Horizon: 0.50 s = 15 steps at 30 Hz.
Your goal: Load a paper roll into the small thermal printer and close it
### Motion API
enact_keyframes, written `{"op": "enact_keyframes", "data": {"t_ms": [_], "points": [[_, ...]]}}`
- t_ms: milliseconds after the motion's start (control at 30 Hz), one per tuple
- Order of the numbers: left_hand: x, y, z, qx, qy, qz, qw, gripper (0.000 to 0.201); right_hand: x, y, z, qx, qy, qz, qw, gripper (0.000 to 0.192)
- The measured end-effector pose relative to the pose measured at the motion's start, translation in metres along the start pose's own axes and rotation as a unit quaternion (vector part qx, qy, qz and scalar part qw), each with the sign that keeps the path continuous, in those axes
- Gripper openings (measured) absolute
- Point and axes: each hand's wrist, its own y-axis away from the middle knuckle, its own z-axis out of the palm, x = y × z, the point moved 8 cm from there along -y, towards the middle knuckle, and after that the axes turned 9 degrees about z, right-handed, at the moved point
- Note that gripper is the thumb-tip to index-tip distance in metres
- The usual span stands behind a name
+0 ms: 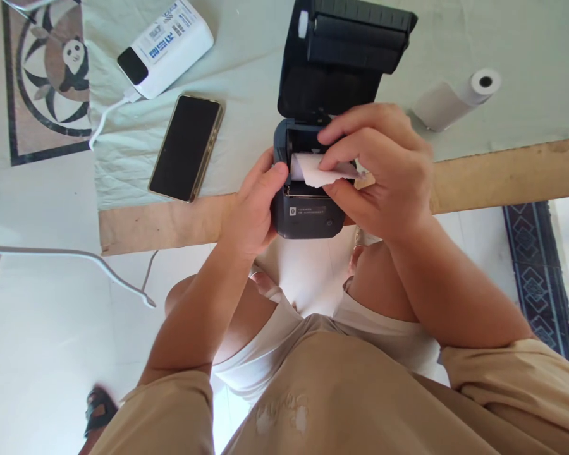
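Observation:
A small dark thermal printer [308, 218] is at the table's front edge, its black lid [334, 82] swung up and back. My left hand [255, 205] grips the printer's left side, thumb on the rim. Inside the compartment sits a white paper roll [298, 167], partly covered by its loose end. My right hand [384, 167] pinches that loose paper end between thumb and fingers, over the compartment's right side. Another paper roll [483, 83], part unrolled, lies on the cloth to the right.
Left of the printer lie a black phone [186, 148] and a white power bank [171, 47] with a white cable [105, 117]. A green cloth [246, 76] covers the wooden table [507, 177]. A metal hanger-like rod [71, 253] is at lower left.

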Motion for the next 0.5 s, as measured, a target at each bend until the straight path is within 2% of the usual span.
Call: {"op": "enact_keyframes", "data": {"t_ms": [100,200,333,400,467,500], "points": [[0.001,0.0,-0.001,0.0,0.013,0.013,1.0,0.031,-0.009,0.003,-0.006,0.023,0.007,-0.017,1.0,0.014],[0.003,0.001,0.001,-0.026,0.025,0.029,0.999,0.033,-0.021,0.009,-0.005,0.023,-0.006,-0.06,0.998,0.01],[0.004,0.002,0.0,-0.04,-0.028,0.035,0.998,0.049,-0.027,0.014,0.006,-0.021,-0.004,-0.096,0.995,0.008],[0.004,0.002,-0.001,-0.039,-0.052,0.037,0.997,0.053,-0.025,0.014,0.005,-0.032,-0.027,-0.109,0.993,0.01],[0.004,0.002,0.0,-0.037,-0.049,0.05,0.997,0.054,-0.017,0.011,-0.01,0.023,-0.072,-0.083,0.994,0.017],[0.004,0.002,0.0,-0.034,-0.046,0.053,0.997,0.056,-0.005,0.008,-0.016,0.044,-0.102,-0.023,0.994,0.019]]}}
